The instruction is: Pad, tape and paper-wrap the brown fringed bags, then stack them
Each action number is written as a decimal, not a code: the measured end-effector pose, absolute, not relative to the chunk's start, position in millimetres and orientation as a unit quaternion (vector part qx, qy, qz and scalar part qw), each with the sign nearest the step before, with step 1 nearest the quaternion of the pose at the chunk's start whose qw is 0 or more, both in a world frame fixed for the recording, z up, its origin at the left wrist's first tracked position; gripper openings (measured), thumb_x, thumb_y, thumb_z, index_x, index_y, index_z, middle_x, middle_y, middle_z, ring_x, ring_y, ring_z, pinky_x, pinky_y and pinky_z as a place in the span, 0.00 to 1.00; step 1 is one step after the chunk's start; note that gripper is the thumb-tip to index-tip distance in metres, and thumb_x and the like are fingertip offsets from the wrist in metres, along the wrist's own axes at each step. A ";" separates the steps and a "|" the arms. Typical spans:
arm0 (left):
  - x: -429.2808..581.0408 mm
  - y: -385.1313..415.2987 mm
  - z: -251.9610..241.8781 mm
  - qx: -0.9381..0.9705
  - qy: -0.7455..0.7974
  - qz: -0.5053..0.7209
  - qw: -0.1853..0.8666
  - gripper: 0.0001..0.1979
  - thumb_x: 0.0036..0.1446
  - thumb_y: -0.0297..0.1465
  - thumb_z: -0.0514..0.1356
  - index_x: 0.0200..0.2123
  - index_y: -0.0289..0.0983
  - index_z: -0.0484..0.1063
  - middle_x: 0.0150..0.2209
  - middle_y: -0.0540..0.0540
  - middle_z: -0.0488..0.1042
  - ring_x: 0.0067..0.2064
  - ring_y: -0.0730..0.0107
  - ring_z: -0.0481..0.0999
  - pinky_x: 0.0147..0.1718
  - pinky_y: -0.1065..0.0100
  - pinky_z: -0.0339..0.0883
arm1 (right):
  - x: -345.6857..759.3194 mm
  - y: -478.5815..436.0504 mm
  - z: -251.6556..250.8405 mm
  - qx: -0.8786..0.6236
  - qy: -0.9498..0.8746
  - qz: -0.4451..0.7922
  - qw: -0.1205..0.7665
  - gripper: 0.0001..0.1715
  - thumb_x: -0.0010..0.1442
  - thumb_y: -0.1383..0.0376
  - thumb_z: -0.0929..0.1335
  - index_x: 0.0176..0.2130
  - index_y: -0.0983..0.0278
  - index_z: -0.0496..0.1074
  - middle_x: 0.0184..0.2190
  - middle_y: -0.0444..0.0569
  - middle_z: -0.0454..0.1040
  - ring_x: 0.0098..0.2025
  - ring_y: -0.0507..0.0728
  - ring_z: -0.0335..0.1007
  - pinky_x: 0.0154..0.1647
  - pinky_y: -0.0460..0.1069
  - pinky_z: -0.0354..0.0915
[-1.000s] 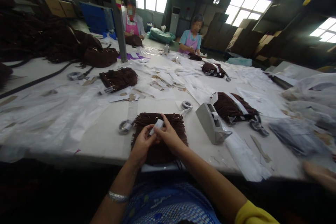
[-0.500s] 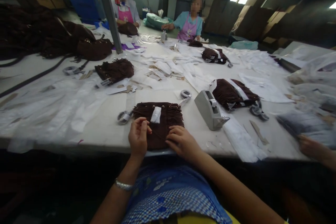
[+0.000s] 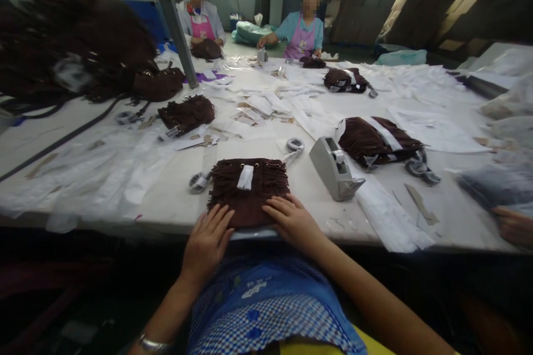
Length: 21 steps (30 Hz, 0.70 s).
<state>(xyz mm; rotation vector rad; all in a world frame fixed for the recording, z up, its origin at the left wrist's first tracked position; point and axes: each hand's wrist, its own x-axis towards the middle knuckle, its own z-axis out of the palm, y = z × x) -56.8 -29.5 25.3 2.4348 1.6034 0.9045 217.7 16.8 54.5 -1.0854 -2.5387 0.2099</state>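
text readable: none | white tag (image 3: 245, 177) on brown fringed bag (image 3: 250, 202), frame centre: no legible print | white marking (image 3: 249, 290) on blue apron (image 3: 270, 319), lower centre: too blurred to read

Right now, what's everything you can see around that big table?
Fringed bag: one, brown, near table edge in front.
Tag: one, white, on that bag's top.
Tape dispenser: one, grey, right of the bag.
Coiled rolls: two, greyish, by the bag's top corners.
Other fringed bags: at least four, brown, farther along the table.
Paper sheets: many, white, mid-table.
Co-workers: two, pink aprons, far end.
Table: one, white.
Left hand: one, open, fingers on the bag's lower edge.
Right hand: one, open, flat on the bag's lower right.
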 end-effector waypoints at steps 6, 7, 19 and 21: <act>-59.5 -40.6 48.6 0.747 0.573 0.338 0.005 0.24 0.62 0.32 0.60 0.61 0.44 0.68 0.62 0.41 0.69 0.64 0.48 0.64 0.63 0.43 0.54 | 248.5 3.2 64.4 -0.524 -0.824 0.031 0.211 0.23 0.63 0.71 0.65 0.57 0.61 0.71 0.57 0.56 0.72 0.60 0.66 0.66 0.63 0.67 0.56; -55.0 -40.4 54.0 0.747 0.565 0.351 0.000 0.24 0.61 0.31 0.60 0.61 0.44 0.67 0.61 0.42 0.69 0.63 0.49 0.66 0.63 0.44 0.55 | 246.7 -1.2 69.7 -0.516 -0.824 0.031 0.232 0.23 0.64 0.72 0.64 0.56 0.61 0.72 0.57 0.55 0.72 0.60 0.65 0.65 0.64 0.66 0.56; -38.5 -7.6 41.2 0.841 0.452 0.280 0.098 0.18 0.64 0.26 0.54 0.54 0.45 0.75 0.53 0.45 0.77 0.56 0.55 0.75 0.58 0.51 0.64 | 225.9 32.4 36.1 -0.306 -0.905 0.076 0.285 0.19 0.68 0.69 0.64 0.55 0.59 0.73 0.49 0.50 0.77 0.52 0.57 0.70 0.56 0.55 0.66; -38.8 -12.4 40.8 0.836 0.456 0.285 0.111 0.19 0.63 0.29 0.56 0.56 0.45 0.73 0.55 0.44 0.76 0.57 0.55 0.74 0.60 0.51 0.63 | 231.7 26.0 41.0 -0.304 -0.905 0.080 0.287 0.19 0.68 0.64 0.65 0.56 0.59 0.72 0.52 0.50 0.76 0.54 0.58 0.69 0.61 0.58 0.61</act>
